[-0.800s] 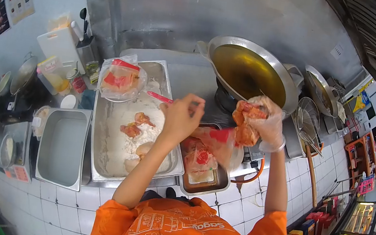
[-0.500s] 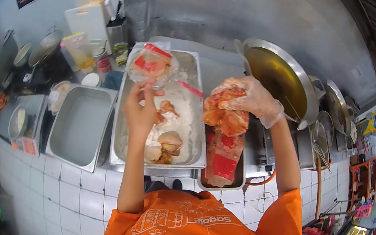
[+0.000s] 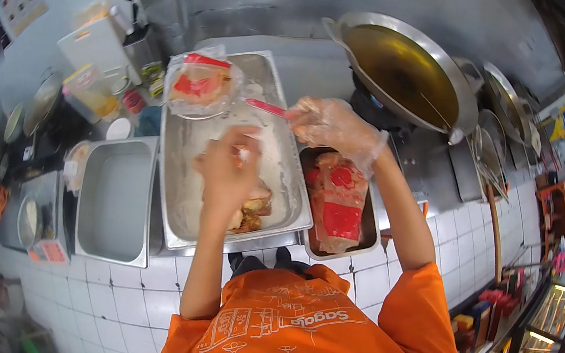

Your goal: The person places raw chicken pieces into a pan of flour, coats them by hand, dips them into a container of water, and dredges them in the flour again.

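Note:
My left hand (image 3: 229, 172), bare and blurred by motion, is over the large metal tray of white flour (image 3: 182, 198). Its fingers are curled around a reddish-white patch that I cannot make out. Close beside it, pieces of chicken (image 3: 253, 212) lie in the flour. My right hand (image 3: 336, 126) wears a clear plastic glove, its fingers closed at the end of a red handle (image 3: 263, 107) over the tray's right side. Below that hand, a clear bag with red print (image 3: 342, 206) lies in a narrow metal pan (image 3: 367, 242).
A plastic bag with red markings (image 3: 201, 86) sits at the tray's far left. To the left stands a deep metal pan (image 3: 117, 197). A wide wok of oil (image 3: 405, 71) is at the back right. Bottles and a white cutting board (image 3: 91, 48) stand against the wall.
My right hand has let go of the raw chicken pieces and moved left to the red handle. The left hand has come down toward the flour. The view has shifted.

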A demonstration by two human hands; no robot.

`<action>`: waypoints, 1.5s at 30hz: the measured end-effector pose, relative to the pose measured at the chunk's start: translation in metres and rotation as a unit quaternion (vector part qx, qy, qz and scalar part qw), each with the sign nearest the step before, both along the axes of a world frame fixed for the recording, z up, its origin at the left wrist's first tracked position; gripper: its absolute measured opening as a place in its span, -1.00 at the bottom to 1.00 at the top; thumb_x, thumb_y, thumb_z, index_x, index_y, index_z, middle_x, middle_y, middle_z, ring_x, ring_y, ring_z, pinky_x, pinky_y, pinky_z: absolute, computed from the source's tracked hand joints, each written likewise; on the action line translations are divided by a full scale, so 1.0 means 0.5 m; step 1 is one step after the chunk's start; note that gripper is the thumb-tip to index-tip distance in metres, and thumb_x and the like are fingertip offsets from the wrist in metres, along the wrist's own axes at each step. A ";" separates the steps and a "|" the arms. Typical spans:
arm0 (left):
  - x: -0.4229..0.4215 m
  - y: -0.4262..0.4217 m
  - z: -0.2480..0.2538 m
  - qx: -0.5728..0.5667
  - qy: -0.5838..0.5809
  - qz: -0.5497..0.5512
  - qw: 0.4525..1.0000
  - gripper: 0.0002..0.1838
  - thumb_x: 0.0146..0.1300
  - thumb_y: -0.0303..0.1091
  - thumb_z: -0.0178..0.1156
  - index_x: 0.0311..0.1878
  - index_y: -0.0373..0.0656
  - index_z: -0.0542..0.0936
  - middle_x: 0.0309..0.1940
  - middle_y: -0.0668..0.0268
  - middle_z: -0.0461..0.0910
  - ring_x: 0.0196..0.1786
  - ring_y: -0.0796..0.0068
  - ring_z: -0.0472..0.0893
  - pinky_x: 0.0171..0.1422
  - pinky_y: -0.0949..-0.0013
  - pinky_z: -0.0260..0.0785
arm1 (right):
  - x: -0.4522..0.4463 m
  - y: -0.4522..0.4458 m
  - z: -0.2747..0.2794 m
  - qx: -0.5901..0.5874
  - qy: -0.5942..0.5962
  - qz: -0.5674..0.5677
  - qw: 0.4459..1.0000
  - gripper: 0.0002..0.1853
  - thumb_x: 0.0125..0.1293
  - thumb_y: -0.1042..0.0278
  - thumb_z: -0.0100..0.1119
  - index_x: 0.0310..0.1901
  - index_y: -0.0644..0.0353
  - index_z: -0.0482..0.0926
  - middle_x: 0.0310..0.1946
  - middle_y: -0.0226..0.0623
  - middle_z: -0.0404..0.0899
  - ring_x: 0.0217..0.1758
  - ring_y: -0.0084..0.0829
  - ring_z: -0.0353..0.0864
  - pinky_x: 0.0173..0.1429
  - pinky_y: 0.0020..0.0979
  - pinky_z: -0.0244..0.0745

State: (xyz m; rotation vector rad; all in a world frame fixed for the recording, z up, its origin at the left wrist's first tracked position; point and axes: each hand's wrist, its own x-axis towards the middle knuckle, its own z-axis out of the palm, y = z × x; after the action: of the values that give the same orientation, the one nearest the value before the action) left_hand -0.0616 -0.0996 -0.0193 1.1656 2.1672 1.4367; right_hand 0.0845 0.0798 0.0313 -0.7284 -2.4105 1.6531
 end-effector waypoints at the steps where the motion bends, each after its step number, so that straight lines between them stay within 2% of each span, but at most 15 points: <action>1: 0.037 0.013 -0.017 -0.015 0.101 -0.066 0.993 -0.73 0.21 -0.16 0.36 -0.03 0.07 0.67 -0.19 0.32 0.67 0.05 0.32 0.54 0.34 -0.18 0.08 | 0.048 0.004 0.004 -0.044 -0.021 -0.040 0.998 -0.51 0.25 0.21 0.37 0.14 0.31 0.53 -0.04 -0.18 0.64 0.04 -0.47 0.64 0.10 -0.39 0.59; 6: 0.257 0.009 -0.116 -0.108 0.280 -0.376 0.877 -0.43 -0.11 -0.13 0.56 0.01 0.06 0.58 0.02 0.27 0.47 0.21 0.14 0.37 0.27 -0.22 0.10 | 0.298 0.011 -0.043 -0.021 0.028 -0.141 0.989 -0.55 0.26 0.20 0.40 0.04 0.35 0.54 -0.12 -0.25 0.66 -0.08 -0.49 0.65 -0.05 -0.44 0.63; 9: 0.304 0.023 -0.227 -0.016 0.451 -0.330 0.829 -0.53 -0.11 -0.19 0.51 -0.08 0.01 0.61 -0.09 0.26 0.50 0.12 0.16 0.40 0.25 -0.13 0.11 | 0.407 -0.063 -0.035 -0.080 0.021 -0.233 0.969 -0.60 0.27 0.25 0.34 0.01 0.36 0.55 -0.18 -0.24 0.69 -0.13 -0.48 0.67 -0.08 -0.44 0.61; 14: 0.280 0.121 -0.128 0.104 0.345 -0.314 0.878 -0.86 -0.03 -0.21 0.36 -0.43 0.00 0.65 -0.43 0.38 0.65 -0.08 0.28 0.51 0.09 0.04 0.11 | 0.458 -0.157 -0.056 -0.071 -0.003 -0.176 0.982 -0.71 0.39 0.29 0.22 0.00 0.33 0.56 -0.17 -0.24 0.69 -0.15 -0.41 0.69 -0.07 -0.42 0.60; 18: 0.268 0.211 -0.055 0.091 0.306 -0.314 0.894 -0.92 0.00 -0.23 0.32 -0.49 0.03 0.68 -0.55 0.45 0.67 -0.18 0.33 0.54 0.04 0.07 0.06 | 0.385 -0.162 -0.106 0.270 -0.060 -0.171 0.946 -0.74 0.41 0.39 0.10 0.08 0.22 0.55 -0.25 -0.03 0.62 -0.11 -0.08 0.66 -0.06 -0.20 0.55; 21: 0.251 0.246 -0.013 0.060 0.293 -0.308 0.903 -0.92 0.00 -0.22 0.33 -0.49 0.04 0.71 -0.55 0.45 0.69 -0.20 0.34 0.55 0.04 0.07 0.04 | 0.360 -0.100 -0.228 0.482 -0.124 -0.068 0.864 -0.68 0.40 0.38 -0.04 0.10 0.31 0.53 -0.01 0.06 0.60 0.08 -0.03 0.60 0.16 -0.08 0.43; 23: 0.239 0.267 0.011 0.048 0.290 -0.300 0.907 -0.91 -0.01 -0.21 0.35 -0.49 0.04 0.72 -0.53 0.45 0.70 -0.20 0.34 0.55 0.05 0.06 0.03 | 0.335 -0.074 -0.223 0.381 -0.064 -0.108 0.916 -0.66 0.43 0.34 -0.08 0.13 0.26 0.52 0.13 0.01 0.56 0.19 -0.11 0.54 0.30 -0.11 0.36; 28: 0.238 0.294 0.006 0.027 0.340 -0.278 0.898 -0.91 -0.06 -0.20 0.38 -0.51 0.05 0.73 -0.52 0.44 0.70 -0.19 0.33 0.55 0.09 0.07 0.03 | 0.275 0.005 -0.265 0.497 -0.083 -0.053 0.862 -0.58 0.49 0.28 -0.22 0.27 0.19 0.44 0.37 -0.13 0.43 0.37 -0.24 0.43 0.52 -0.25 0.21; 31: 0.250 0.304 -0.023 0.030 0.364 -0.256 0.895 -0.92 -0.06 -0.20 0.37 -0.51 0.06 0.73 -0.53 0.42 0.69 -0.17 0.32 0.55 0.10 0.05 0.04 | 0.266 0.005 -0.260 0.422 -0.136 -0.035 0.896 -0.56 0.52 0.26 -0.26 0.34 0.16 0.36 0.45 -0.20 0.35 0.46 -0.32 0.34 0.58 -0.31 0.14; 33: 0.250 0.311 -0.035 0.043 0.375 -0.237 0.895 -0.92 -0.06 -0.21 0.37 -0.51 0.06 0.73 -0.54 0.40 0.68 -0.17 0.31 0.55 0.11 0.03 0.05 | 0.249 0.003 -0.239 0.488 -0.239 0.021 0.839 -0.56 0.53 0.26 -0.24 0.36 0.13 0.34 0.46 -0.25 0.33 0.50 -0.35 0.29 0.59 -0.33 0.12; 36: 0.243 0.308 -0.042 0.040 0.379 -0.229 0.896 -0.93 -0.06 -0.22 0.37 -0.52 0.06 0.72 -0.54 0.38 0.67 -0.15 0.31 0.55 0.11 0.01 0.06 | 0.257 -0.007 -0.283 0.279 -0.010 -0.042 0.959 -0.58 0.54 0.26 -0.22 0.36 0.06 0.35 0.45 -0.27 0.33 0.51 -0.37 0.27 0.59 -0.34 0.11; 38: 0.238 0.302 -0.042 0.037 0.375 -0.229 0.897 -0.93 -0.06 -0.23 0.36 -0.52 0.06 0.72 -0.54 0.38 0.68 -0.15 0.31 0.55 0.11 0.01 0.06 | 0.262 -0.009 -0.317 0.118 0.142 -0.075 0.980 -0.59 0.54 0.26 -0.21 0.36 0.02 0.35 0.45 -0.29 0.33 0.52 -0.38 0.25 0.60 -0.34 0.10; 40: 0.241 0.292 -0.046 0.038 0.368 -0.232 0.899 -0.94 -0.05 -0.24 0.36 -0.52 0.05 0.72 -0.53 0.38 0.68 -0.15 0.31 0.54 0.11 0.01 0.06 | 0.244 -0.012 -0.293 0.122 -0.044 -0.077 0.989 -0.56 0.54 0.21 -0.17 0.39 -0.04 0.34 0.44 -0.31 0.34 0.53 -0.41 0.24 0.60 -0.33 0.08; 42: 0.249 0.288 -0.048 0.045 0.362 -0.236 0.901 -0.94 -0.05 -0.26 0.36 -0.52 0.04 0.72 -0.52 0.39 0.69 -0.15 0.31 0.54 0.11 0.01 0.05 | 0.246 -0.017 -0.305 0.398 -0.187 -0.056 0.896 -0.53 0.52 0.18 -0.13 0.41 -0.04 0.32 0.44 -0.30 0.33 0.54 -0.42 0.22 0.61 -0.33 0.06; 45: 0.253 0.295 -0.041 0.065 0.363 -0.228 0.901 -0.95 -0.06 -0.27 0.37 -0.52 0.04 0.71 -0.53 0.41 0.69 -0.16 0.33 0.53 0.10 0.02 0.04 | 0.272 0.004 -0.315 0.562 -0.226 -0.011 0.796 -0.46 0.45 0.12 -0.05 0.44 -0.05 0.32 0.41 -0.27 0.38 0.52 -0.39 0.26 0.63 -0.29 0.05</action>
State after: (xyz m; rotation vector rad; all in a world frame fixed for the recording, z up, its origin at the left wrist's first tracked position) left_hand 0.0650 0.0481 -0.0398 2.3673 1.9718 1.0370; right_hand 0.2205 0.0820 -0.1263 -0.8978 -2.9766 -0.2129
